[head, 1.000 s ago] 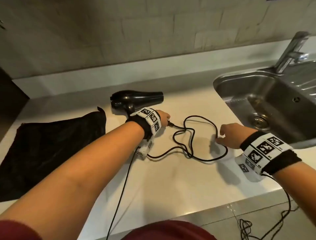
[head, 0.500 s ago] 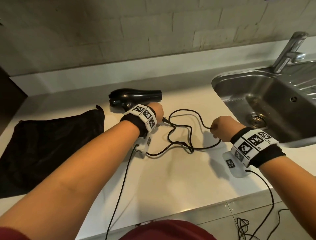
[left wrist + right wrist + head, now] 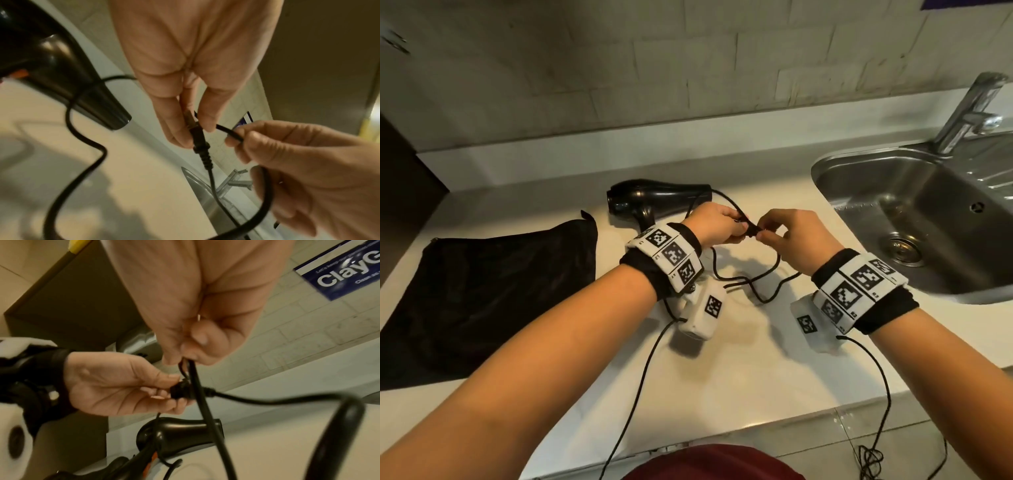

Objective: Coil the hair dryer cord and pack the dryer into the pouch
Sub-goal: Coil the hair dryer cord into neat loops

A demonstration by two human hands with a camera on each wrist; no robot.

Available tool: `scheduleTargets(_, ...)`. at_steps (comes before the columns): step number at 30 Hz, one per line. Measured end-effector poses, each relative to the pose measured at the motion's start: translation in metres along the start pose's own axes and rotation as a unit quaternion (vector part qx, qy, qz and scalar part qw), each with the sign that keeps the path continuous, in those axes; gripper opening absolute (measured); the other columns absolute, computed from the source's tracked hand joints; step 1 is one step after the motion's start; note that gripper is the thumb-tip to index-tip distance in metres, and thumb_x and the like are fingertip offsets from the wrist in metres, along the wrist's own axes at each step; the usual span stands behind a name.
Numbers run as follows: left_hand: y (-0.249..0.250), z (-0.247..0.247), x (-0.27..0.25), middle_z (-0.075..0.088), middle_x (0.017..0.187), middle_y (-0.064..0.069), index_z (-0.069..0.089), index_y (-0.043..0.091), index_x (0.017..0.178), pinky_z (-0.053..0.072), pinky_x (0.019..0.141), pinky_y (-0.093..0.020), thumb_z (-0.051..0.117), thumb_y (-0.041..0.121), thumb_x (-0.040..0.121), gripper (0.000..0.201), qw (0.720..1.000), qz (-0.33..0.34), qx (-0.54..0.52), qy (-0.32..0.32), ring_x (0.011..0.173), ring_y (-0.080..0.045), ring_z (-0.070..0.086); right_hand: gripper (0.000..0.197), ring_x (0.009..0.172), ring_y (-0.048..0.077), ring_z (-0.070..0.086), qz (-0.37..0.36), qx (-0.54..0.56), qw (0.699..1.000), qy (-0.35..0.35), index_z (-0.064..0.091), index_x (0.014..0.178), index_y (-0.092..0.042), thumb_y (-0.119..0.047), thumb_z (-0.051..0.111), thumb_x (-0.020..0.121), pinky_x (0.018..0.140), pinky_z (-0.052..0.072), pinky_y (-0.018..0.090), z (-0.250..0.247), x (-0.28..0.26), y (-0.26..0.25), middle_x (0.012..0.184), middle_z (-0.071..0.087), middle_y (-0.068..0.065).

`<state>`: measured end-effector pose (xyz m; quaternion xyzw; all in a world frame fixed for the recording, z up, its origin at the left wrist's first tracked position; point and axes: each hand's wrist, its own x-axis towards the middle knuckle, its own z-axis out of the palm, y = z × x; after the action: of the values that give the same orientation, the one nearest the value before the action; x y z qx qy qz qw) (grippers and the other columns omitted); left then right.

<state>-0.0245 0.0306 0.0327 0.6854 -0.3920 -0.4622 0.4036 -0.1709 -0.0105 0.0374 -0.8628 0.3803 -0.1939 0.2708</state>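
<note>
A black hair dryer (image 3: 657, 197) lies on its side at the back of the white counter (image 3: 739, 370), nozzle pointing right. Its black cord (image 3: 756, 294) loops loosely on the counter under my hands. My left hand (image 3: 743, 228) is raised in front of the dryer and pinches the cord's plug (image 3: 197, 134) between thumb and fingers. My right hand (image 3: 765, 233) meets it and pinches a stretch of cord (image 3: 236, 138) right beside the plug, with a loop hanging below. The black pouch (image 3: 493, 294) lies flat at the left.
A steel sink (image 3: 825, 164) with a faucet (image 3: 969, 113) fills the right side. A dark cabinet (image 3: 400, 178) stands at the far left. Thin cables from the wrist cameras hang over the counter's front edge (image 3: 722, 442). A tiled wall rises behind.
Both hands have lifted off the counter and come together in front of the dryer. The right hand has carried its cord section left to the plug, pulling the loops in.
</note>
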Motion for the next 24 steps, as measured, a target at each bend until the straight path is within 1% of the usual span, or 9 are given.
scheduleTargets(3, -0.001, 0.000, -0.003, 0.060, 0.095, -0.012, 0.057, 0.001, 0.109, 0.054, 0.069, -0.017, 0.043, -0.010, 0.088, 0.028, 0.997, -0.026, -0.071, -0.036, 0.077, -0.015, 0.060, 0.012, 0.075, 0.016, 0.048, -0.015, -0.014, 0.999, -0.026, 0.062, 0.093, -0.008, -0.016, 0.060, 0.084, 0.060, 0.031, 0.020, 0.006, -0.001, 0.002, 0.088, 0.056, 0.003)
scheduleTargets(5, -0.001, -0.001, -0.006, 0.060, 0.090, -0.008, 0.058, 0.006, 0.096, 0.054, 0.063, -0.014, 0.039, -0.012, 0.088, 0.027, 0.992, -0.038, -0.106, -0.064, 0.078, -0.015, 0.061, 0.012, 0.070, 0.014, 0.044, -0.019, -0.016, 0.999, -0.033, 0.061, 0.092, -0.008, -0.016, 0.061, 0.083, 0.058, 0.029, 0.013, 0.010, -0.002, 0.003, 0.090, 0.051, 0.004)
scheduleTargets(8, -0.001, 0.000, -0.006, 0.062, 0.084, -0.005, 0.058, 0.010, 0.087, 0.054, 0.063, -0.014, 0.044, 0.001, 0.092, 0.017, 0.987, -0.044, -0.136, -0.081, 0.077, -0.012, 0.061, 0.014, 0.073, 0.011, 0.044, -0.013, -0.007, 0.999, -0.035, 0.062, 0.095, -0.008, -0.015, 0.062, 0.083, 0.060, 0.030, 0.010, 0.014, -0.003, 0.003, 0.095, 0.044, 0.003)
scheduleTargets(11, -0.003, -0.002, -0.003, 0.059, 0.087, -0.005, 0.057, 0.011, 0.085, 0.054, 0.061, -0.014, 0.047, 0.005, 0.092, 0.014, 0.988, -0.042, -0.140, -0.049, 0.078, -0.012, 0.060, 0.019, 0.082, 0.015, 0.046, -0.005, 0.005, 1.000, -0.015, 0.061, 0.103, -0.011, -0.021, 0.057, 0.087, 0.077, 0.035, 0.021, 0.013, -0.001, 0.003, 0.107, 0.048, 0.008)
scheduleTargets(14, -0.002, -0.007, -0.002, 0.059, 0.089, -0.006, 0.058, 0.001, 0.106, 0.055, 0.063, -0.016, 0.047, 0.003, 0.091, 0.018, 0.988, -0.043, -0.144, -0.045, 0.078, -0.014, 0.061, 0.031, 0.087, 0.026, 0.054, 0.038, -0.003, 0.999, -0.027, 0.051, 0.122, -0.015, -0.023, 0.047, 0.092, 0.077, 0.043, 0.029, 0.007, 0.002, 0.006, 0.120, 0.053, 0.013)
scheduleTargets(15, 0.000, -0.008, -0.002, 0.059, 0.088, -0.006, 0.055, -0.003, 0.114, 0.055, 0.063, -0.016, 0.047, 0.002, 0.091, 0.024, 0.987, -0.041, -0.147, -0.046, 0.077, -0.015, 0.060, 0.034, 0.085, 0.026, 0.056, 0.062, -0.019, 0.996, -0.056, 0.049, 0.125, -0.014, -0.021, 0.047, 0.092, 0.076, 0.045, 0.031, 0.006, 0.003, 0.008, 0.119, 0.056, 0.014)
scheduleTargets(17, 0.004, -0.012, -0.002, 0.059, 0.089, -0.007, 0.052, -0.004, 0.118, 0.055, 0.062, -0.016, 0.046, 0.002, 0.091, 0.028, 0.987, -0.035, -0.146, -0.055, 0.077, -0.016, 0.061, 0.029, 0.076, 0.022, 0.054, 0.087, -0.041, 0.990, -0.103, 0.055, 0.119, -0.009, -0.018, 0.048, 0.092, 0.070, 0.045, 0.029, 0.005, 0.005, 0.013, 0.103, 0.062, 0.014)
scheduleTargets(20, 0.009, -0.017, -0.001, 0.062, 0.090, -0.005, 0.060, 0.005, 0.101, 0.056, 0.063, -0.018, 0.050, 0.006, 0.091, 0.015, 0.990, -0.033, -0.122, -0.069, 0.077, -0.016, 0.065, 0.023, 0.070, 0.021, 0.049, 0.078, -0.050, 0.993, -0.076, 0.065, 0.100, -0.004, -0.017, 0.049, 0.091, 0.056, 0.036, 0.025, 0.003, 0.007, 0.018, 0.084, 0.062, 0.013)
scheduleTargets(24, 0.008, -0.024, 0.010, 0.058, 0.087, 0.004, 0.060, 0.017, 0.084, 0.054, 0.064, -0.022, 0.055, 0.014, 0.089, 0.008, 0.997, -0.040, -0.062, -0.028, 0.077, -0.010, 0.057, 0.026, 0.076, 0.022, 0.048, 0.104, -0.098, 0.986, -0.083, 0.064, 0.106, -0.004, -0.018, 0.047, 0.092, 0.066, 0.034, 0.027, -0.001, 0.008, 0.028, 0.097, 0.065, 0.018)
